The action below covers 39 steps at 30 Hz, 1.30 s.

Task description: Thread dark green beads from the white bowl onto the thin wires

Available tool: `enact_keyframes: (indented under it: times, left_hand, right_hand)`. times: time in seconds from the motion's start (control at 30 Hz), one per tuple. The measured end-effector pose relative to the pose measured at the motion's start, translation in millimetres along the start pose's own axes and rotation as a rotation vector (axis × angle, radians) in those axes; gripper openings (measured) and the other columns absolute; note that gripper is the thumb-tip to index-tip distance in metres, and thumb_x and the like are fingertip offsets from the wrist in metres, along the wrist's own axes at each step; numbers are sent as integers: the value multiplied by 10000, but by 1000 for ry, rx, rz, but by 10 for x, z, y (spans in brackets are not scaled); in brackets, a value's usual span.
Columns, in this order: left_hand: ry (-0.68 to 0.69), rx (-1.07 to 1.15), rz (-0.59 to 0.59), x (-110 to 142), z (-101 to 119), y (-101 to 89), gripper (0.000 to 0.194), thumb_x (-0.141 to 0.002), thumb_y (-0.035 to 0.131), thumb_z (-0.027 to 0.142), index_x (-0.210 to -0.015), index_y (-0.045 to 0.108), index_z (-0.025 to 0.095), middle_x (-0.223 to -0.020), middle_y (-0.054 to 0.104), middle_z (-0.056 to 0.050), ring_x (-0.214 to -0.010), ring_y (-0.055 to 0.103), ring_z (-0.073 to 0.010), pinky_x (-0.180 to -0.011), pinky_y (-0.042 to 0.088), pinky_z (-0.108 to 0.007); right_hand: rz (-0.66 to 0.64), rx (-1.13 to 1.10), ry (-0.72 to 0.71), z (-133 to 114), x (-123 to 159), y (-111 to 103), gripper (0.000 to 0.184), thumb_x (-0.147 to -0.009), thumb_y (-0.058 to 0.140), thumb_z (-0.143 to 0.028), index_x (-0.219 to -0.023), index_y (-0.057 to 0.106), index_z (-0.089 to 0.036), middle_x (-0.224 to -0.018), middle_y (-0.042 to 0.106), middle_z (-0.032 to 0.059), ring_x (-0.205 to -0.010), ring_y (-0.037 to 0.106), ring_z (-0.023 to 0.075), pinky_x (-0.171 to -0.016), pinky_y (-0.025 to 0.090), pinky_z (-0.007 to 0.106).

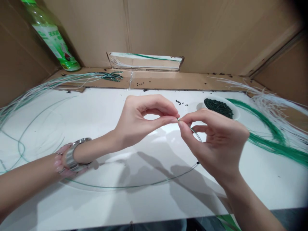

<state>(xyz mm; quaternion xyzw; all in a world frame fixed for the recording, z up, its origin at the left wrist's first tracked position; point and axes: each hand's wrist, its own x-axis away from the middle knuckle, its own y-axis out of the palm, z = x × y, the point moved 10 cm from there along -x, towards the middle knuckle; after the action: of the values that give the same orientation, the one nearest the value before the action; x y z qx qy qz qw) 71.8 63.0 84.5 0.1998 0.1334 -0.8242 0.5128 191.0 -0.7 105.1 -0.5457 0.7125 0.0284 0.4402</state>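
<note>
My left hand [141, 120] and my right hand [214, 144] meet above the middle of the white table [101, 109], fingertips almost touching. Each pinches thumb against forefinger on the end of a thin green wire [134, 185]. The wire curves down from my right hand, past a dark bead on it, and loops across the table under my left wrist. A silver bangle and a pink bead bracelet [69, 158] sit on that wrist. Whether a bead sits between the fingertips is too small to tell.
A white dish of dark green beads [220, 107] stands at the right, with loose beads [181, 103] beside it. Bundles of green and white wires [271, 141] lie right and left [36, 88]. A green bottle [54, 38] leans in the back left corner. Cardboard walls surround the table.
</note>
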Motion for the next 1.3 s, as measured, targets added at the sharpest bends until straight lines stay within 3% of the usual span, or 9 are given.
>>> enact_keyframes:
  times: [0.4, 0.67, 0.87, 1.07, 1.3]
  left_hand:
    - [57, -152, -136, -22, 19, 71, 118, -795, 667, 129, -777, 747, 215, -770, 709, -15, -706, 631, -139, -648, 506, -236]
    - [-9, -65, -81, 10, -51, 58, 61, -787, 694, 168, -789, 743, 205, -779, 717, -9, -708, 642, -134, -636, 517, -225]
    - [41, -93, -63, 30, -21, 51, 104, -795, 682, 144, -765, 743, 222, -770, 728, -3, -688, 644, -128, -612, 499, -218]
    - [185, -210, -85, 50, 64, 87, 104, -814, 660, 121, -774, 709, 204, -766, 722, 5, -685, 646, -107, -600, 508, -196]
    - [604, -626, -180, 132, 391, 221, 109, -840, 631, 125, -764, 657, 198, -704, 707, 2, -651, 645, -105, -625, 509, -189]
  right_hand:
    - [-4, 14, 7, 42, 13, 11, 141, -758, 654, -73, -732, 625, -209, -657, 628, -33, -570, 536, 90, -439, 474, 189]
    - [19, -88, 22, 27, 0, -1, 165, -740, 637, -32, -718, 622, -195, -648, 606, -36, -580, 524, 80, -417, 451, 175]
    - [8, -103, 27, 11, -10, 21, 187, -730, 623, -10, -700, 616, -195, -646, 607, -37, -593, 526, 80, -428, 440, 177]
    - [1, -39, 20, -4, -7, 7, 187, -729, 615, -17, -676, 600, -196, -624, 591, -40, -583, 511, 85, -437, 447, 187]
    - [-23, 81, -69, -83, -2, 37, 192, -705, 613, 6, -701, 606, -186, -621, 563, -34, -568, 482, 84, -440, 474, 182]
